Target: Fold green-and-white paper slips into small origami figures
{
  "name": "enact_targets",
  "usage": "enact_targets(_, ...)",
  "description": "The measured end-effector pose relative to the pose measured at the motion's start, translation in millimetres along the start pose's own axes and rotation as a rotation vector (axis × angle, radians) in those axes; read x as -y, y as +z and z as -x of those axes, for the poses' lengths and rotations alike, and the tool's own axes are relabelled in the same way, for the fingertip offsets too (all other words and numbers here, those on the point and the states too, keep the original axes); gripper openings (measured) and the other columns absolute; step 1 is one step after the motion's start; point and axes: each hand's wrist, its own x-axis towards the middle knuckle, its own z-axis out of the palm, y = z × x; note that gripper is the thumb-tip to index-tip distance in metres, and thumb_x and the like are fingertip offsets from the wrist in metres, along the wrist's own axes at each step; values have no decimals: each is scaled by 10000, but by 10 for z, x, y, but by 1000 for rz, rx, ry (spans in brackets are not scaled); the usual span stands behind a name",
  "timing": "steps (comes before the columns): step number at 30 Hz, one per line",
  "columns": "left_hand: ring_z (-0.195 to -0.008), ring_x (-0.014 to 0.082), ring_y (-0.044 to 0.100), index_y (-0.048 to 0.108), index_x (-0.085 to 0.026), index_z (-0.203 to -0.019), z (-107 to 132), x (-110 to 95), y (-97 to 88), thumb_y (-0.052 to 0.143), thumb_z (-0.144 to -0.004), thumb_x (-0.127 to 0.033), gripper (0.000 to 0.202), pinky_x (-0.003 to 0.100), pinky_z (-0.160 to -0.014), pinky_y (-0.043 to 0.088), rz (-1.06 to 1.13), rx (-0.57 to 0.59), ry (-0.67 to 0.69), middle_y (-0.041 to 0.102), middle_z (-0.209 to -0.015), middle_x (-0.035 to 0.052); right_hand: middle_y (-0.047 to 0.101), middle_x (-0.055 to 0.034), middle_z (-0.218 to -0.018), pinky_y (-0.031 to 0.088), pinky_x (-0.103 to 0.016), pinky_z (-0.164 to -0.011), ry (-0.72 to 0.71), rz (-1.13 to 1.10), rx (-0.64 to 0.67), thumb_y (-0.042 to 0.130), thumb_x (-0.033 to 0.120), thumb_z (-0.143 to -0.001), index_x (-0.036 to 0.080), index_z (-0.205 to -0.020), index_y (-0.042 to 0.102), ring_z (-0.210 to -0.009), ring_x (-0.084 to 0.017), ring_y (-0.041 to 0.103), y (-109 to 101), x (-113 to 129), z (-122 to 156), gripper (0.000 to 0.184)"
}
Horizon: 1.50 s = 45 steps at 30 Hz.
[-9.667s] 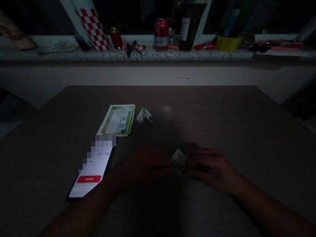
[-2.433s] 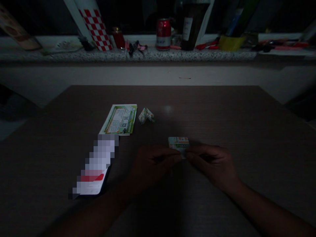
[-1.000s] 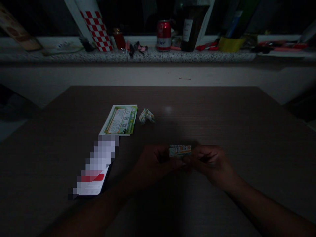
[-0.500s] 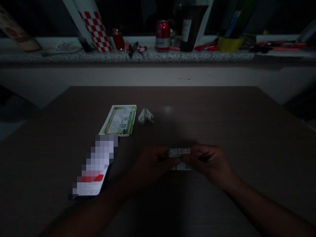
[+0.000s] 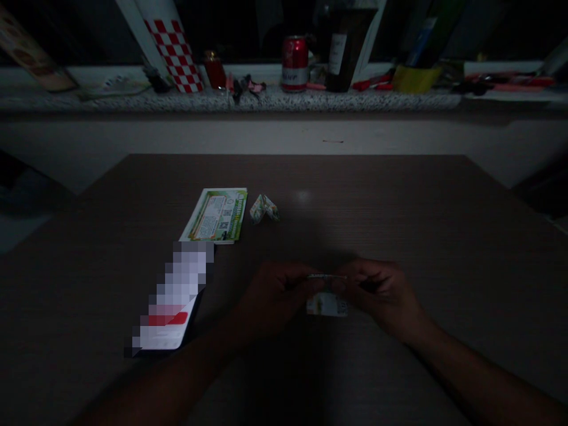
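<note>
Between my two hands is a small piece of printed paper (image 5: 327,305), its upper edge folded over and its lower part hanging below my thumbs. My left hand (image 5: 279,296) pinches its left side between thumb and fingers. On the right side, my right hand (image 5: 377,293) grips it the same way, thumb towards me. Beyond my left hand, a folded paper piece (image 5: 265,209) with two pointed wings stands on the table. The fingers behind the paper are mostly hidden, and the light is dim.
A stack of green printed sheets (image 5: 215,216) lies left of the folded piece. Nearer me is a phone (image 5: 166,334) with a lit, partly blurred screen. Behind the brown table (image 5: 377,195), a stone sill (image 5: 275,103) holds a red can (image 5: 294,64), a checkered tube (image 5: 175,56) and other items.
The paper has tilted in my hands: its upper folded strip now shows almost edge-on, and more of the lower part shows below my thumbs. Both hands keep their grip.
</note>
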Motion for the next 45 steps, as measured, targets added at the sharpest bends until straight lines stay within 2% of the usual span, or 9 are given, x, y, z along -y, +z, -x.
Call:
enact_targets(4, -628, 108, 550, 711, -144, -833, 5, -10, 1, 587, -872, -332, 228, 187, -561, 405, 32, 6, -5, 648, -694, 0, 662, -12, -579, 415, -172, -449, -17, 31, 0, 696, 231, -770, 152, -700, 708, -490, -75, 533, -8, -4, 9, 107)
enact_targets(7, -668, 125, 589, 730, -159, -879, 3, -14, 9, 587, -874, -322, 217, 198, -587, 429, -4, -46, 17, 697, -750, 18, 638, -1, -561, 406, -174, -444, 21, 21, 27, 685, 246, -783, 147, -712, 691, -480, -74, 520, -6, -6, 0, 122)
enact_targets(14, -679, 122, 608, 739, -169, -863, -12, 24, 10, 597, -871, -321, 208, 190, -598, 445, 30, -84, 29, 709, -743, 8, 650, 1, -595, 422, -177, -477, 45, -28, 56, 664, 251, -819, 152, -783, 692, -508, -77, 543, -23, -12, 7, 110)
enact_targets(18, -696, 125, 623, 739, -176, -861, -10, 20, 7, 603, -868, -320, 198, 189, -607, 450, 35, -83, 18, 723, -762, 9, 681, -7, -612, 438, -182, -483, 13, -37, 48, 652, 227, -834, 165, -822, 707, -518, -85, 575, -27, -19, 32, 83)
enact_targets(25, -702, 129, 624, 727, -171, -885, -6, 1, 8, 580, -875, -297, 193, 205, -620, 457, 23, -83, 21, 716, -779, 14, 693, -22, -617, 449, -194, -475, -18, 13, 15, 661, 252, -816, 158, -806, 707, -517, -98, 591, -32, -40, 12, 106)
enact_targets(32, -579, 94, 535, 659, -143, -725, 16, -26, 18, 606, -857, -328, 233, 187, -536, 401, -23, -137, 28, 604, -621, -21, 701, -12, -610, 467, -191, -451, -38, 11, 8, 662, 242, -814, 168, -785, 696, -495, -98, 603, -20, -33, 6, 86)
enact_targets(39, -662, 113, 617, 704, -168, -843, 41, -76, 25, 606, -865, -267, 141, 192, -586, 450, -11, -139, 72, 697, -744, 2, 681, -10, -588, 461, -185, -442, -98, 75, -13, 678, 215, -794, 168, -731, 689, -488, -99, 595, -9, -29, 11, 79)
enact_targets(45, -653, 118, 620, 702, -155, -839, 42, -82, 32, 609, -860, -272, 151, 191, -571, 454, -44, -143, 63, 686, -721, 3, 645, 2, -552, 444, -189, -431, -104, 109, -43, 705, 262, -779, 168, -661, 664, -476, -99, 568, -8, -19, 1, 156)
